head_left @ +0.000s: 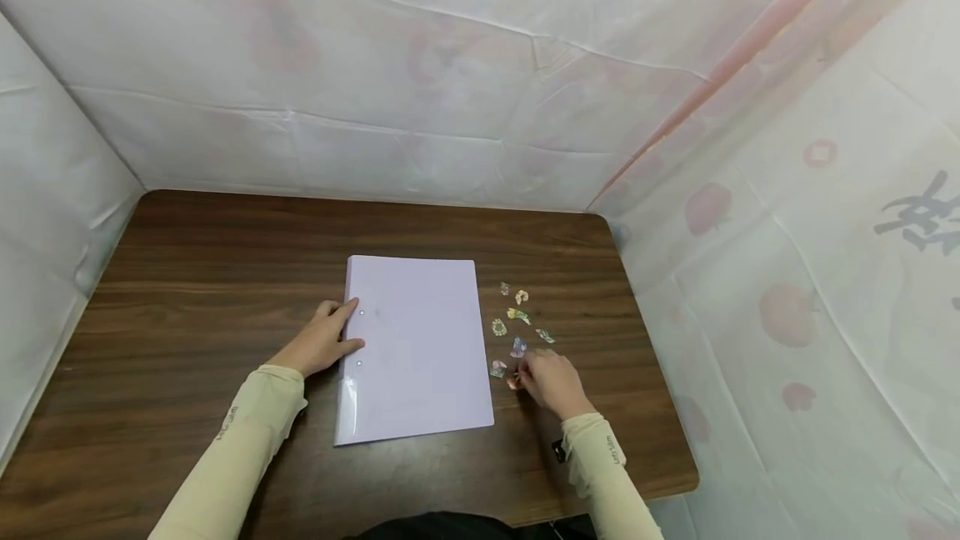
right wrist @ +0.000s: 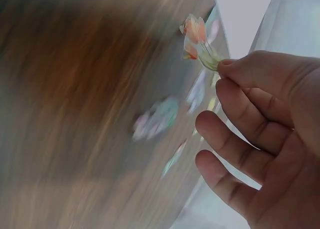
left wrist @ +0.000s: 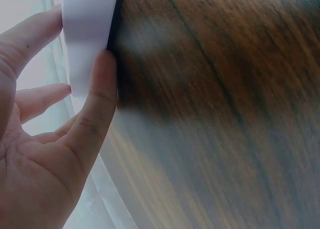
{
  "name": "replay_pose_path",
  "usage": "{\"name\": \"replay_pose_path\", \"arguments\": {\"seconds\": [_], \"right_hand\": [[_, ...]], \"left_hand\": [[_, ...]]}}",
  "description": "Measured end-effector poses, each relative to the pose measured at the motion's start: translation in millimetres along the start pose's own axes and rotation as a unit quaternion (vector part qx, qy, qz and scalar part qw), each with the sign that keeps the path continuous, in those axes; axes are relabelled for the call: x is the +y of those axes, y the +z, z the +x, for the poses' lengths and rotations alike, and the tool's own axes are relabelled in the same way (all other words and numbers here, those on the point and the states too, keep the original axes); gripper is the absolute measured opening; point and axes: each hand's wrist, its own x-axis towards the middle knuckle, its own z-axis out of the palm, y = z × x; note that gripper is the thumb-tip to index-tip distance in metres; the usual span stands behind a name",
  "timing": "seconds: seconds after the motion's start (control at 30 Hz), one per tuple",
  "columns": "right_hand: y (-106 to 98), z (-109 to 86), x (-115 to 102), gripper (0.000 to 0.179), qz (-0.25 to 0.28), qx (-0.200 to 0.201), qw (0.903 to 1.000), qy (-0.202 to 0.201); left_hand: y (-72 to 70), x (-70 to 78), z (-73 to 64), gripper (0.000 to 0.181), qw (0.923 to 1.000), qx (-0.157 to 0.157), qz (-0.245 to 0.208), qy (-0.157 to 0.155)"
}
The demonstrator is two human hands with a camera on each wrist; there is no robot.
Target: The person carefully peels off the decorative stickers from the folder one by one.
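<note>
A lilac ring binder [head_left: 420,348] lies closed on the wooden table, its thick spine [left wrist: 86,44] toward the left. My left hand [head_left: 318,342] rests against that spine, with fairly straight fingers spread along it and fingertips touching it. To the binder's right, my right hand [head_left: 553,382] is low over the table. In the right wrist view its thumb and index finger pinch a clear-edged flower sticker [right wrist: 196,34] with orange petals by its green stem end. The other fingers of that hand are loosely bent.
Several small flower stickers lie scattered right of the binder, among them a round wreath [head_left: 498,327], a yellow-green one [head_left: 517,316] and a purple one [head_left: 518,347]. White printed sheeting [head_left: 375,90] hangs behind the table [head_left: 225,273] and along both sides.
</note>
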Motion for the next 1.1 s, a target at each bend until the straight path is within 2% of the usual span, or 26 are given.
{"name": "replay_pose_path", "arguments": {"seconds": [0.1, 0.2, 0.47, 0.8, 1.1], "right_hand": [[-1.2, -5.4, 7.0, 0.015, -0.002, -0.014, 0.9998, 0.01], [-3.1, -6.5, 9.0, 0.013, -0.01, -0.011, 0.9999, 0.006], [-7.2, 0.3, 4.7, 0.009, -0.003, -0.006, 1.0, 0.004], [-12.0, 42.9, -27.6, 0.001, 0.027, -0.003, 0.9979, -0.058], [-3.9, 70.8, -50.5, 0.015, 0.003, -0.024, 0.9966, -0.078]], "left_hand": [[0.0, 0.1, 0.1, 0.079, 1.0, -0.002, -0.001, -0.006], [-0.2, -0.2, 0.3, 0.079, 0.9999, -0.001, -0.002, -0.01], [0.7, -0.4, -0.3, 0.079, 1.0, 0.004, 0.004, -0.004], [0.1, 0.0, -2.3, 0.079, 1.0, 0.006, 0.004, 0.0], [0.7, -1.3, -2.6, 0.078, 0.9998, 0.013, 0.007, 0.011]]}}
